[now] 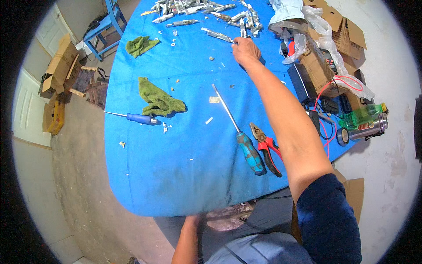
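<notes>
My right hand (pixel 246 51) reaches to the far side of the table, its fingers curled together beside a slim silver-grey stick-like piece (pixel 217 35). That piece ends at my fingertips; what they pinch is hidden. Just beyond lies a loose pile of similar slim pieces (pixel 182 6), dirty white and grey. My left hand (pixel 192 219) is low at the table's near edge, its fingers hidden under the edge. Between my arms lie a screwdriver with a worn teal handle (pixel 250 154) and red-and-black pliers (pixel 266 147).
Green cloths (pixel 159 99) and a blue-handled screwdriver (pixel 143 119) lie on the blue-covered table (pixel 176 185), among small scraps. Along the right edge stand a black box (pixel 302 81), a green bottle (pixel 362 115), a steel flask (pixel 367 128), red cable and cardboard. A blue chair (pixel 103 31) stands far left.
</notes>
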Demonstrator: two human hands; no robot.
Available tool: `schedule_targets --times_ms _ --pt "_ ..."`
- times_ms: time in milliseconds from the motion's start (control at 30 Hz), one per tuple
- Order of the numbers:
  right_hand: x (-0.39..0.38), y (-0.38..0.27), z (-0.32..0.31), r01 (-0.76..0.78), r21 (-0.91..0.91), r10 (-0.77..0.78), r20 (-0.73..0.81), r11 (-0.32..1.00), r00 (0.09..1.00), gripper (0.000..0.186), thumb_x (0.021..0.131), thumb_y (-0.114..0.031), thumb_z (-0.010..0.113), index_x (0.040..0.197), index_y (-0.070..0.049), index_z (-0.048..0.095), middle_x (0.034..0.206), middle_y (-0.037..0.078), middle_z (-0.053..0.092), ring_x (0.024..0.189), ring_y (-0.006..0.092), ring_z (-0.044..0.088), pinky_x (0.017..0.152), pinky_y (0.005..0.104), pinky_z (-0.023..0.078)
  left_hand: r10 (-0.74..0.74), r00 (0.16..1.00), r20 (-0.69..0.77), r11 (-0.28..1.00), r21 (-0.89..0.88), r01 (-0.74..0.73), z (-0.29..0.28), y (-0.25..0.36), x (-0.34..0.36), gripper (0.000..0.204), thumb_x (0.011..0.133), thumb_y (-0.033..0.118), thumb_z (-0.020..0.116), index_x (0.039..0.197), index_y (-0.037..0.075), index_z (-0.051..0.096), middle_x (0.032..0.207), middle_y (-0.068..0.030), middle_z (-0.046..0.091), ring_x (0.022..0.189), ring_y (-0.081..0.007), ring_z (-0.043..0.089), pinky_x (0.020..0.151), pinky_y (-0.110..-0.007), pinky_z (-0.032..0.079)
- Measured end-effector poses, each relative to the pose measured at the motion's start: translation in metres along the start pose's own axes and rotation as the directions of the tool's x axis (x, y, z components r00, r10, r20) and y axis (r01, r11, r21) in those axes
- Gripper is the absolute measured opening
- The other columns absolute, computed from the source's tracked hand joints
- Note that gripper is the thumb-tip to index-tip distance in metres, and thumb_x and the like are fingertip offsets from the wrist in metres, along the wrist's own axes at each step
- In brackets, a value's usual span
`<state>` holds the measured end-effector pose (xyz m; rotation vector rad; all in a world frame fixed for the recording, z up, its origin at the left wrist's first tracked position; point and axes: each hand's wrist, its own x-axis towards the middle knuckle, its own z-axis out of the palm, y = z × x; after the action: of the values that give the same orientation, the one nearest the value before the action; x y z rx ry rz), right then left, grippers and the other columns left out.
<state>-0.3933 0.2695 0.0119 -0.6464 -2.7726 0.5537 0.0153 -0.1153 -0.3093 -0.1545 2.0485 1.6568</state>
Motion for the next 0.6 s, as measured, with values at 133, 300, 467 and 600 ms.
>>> schedule_targets --times_ms 133,300,467,600 --pt "0.015 0.011 -0.003 0.006 0.030 -0.007 0.034 1.000 0.999 0.023 0.085 -0.030 0.062 0.097 -0.013 0.070 0.109 0.014 0.066 0.103 0.0335 0.062 0.087 0.0440 0.048 -0.025 1.000 0.003 0.999 -0.037 0.025 -0.004 0.013 0.009 0.017 0.093 0.030 0.055 0.093 0.013 0.053 0.077 0.0001 0.054 0.061 -0.0125 0.047 0.050 -0.028 0.036" --pt "-0.004 0.014 -0.022 -0.131 0.436 0.035 0.221 0.890 0.975 0.024 0.085 -0.027 0.065 0.090 -0.004 0.067 0.084 0.009 0.066 0.071 0.0193 0.061 0.064 0.0365 0.050 -0.074 0.997 -0.015 0.986 -0.151 0.071 -0.007 0.035 0.010 0.017 0.091 0.028 0.058 0.089 0.012 0.054 0.073 -0.0001 0.053 0.059 -0.0127 0.047 0.050 -0.028 0.037" --pt "-0.122 0.006 -0.089 -0.262 0.858 -0.090 0.333 0.441 0.939 0.018 0.092 -0.020 0.061 0.080 -0.007 0.059 0.070 -0.002 0.052 0.056 0.0065 0.043 0.049 0.0221 0.036 -0.159 0.987 -0.011 0.923 -0.357 0.144 -0.004 0.082 0.000 0.017 0.089 0.027 0.061 0.085 0.011 0.055 0.069 -0.0003 0.052 0.058 -0.0130 0.047 0.051 -0.029 0.038" --pt "-0.237 0.004 -0.118 -0.316 0.895 -0.110 0.366 0.315 0.924 0.011 0.091 -0.016 0.060 0.085 -0.006 0.060 0.071 -0.001 0.055 0.058 0.0061 0.047 0.051 0.0214 0.040 -0.235 0.972 0.017 0.835 -0.508 0.211 0.004 0.127 -0.024 0.018 0.088 0.026 0.063 0.081 0.011 0.055 0.065 -0.0004 0.051 0.056 -0.0131 0.047 0.051 -0.029 0.038"
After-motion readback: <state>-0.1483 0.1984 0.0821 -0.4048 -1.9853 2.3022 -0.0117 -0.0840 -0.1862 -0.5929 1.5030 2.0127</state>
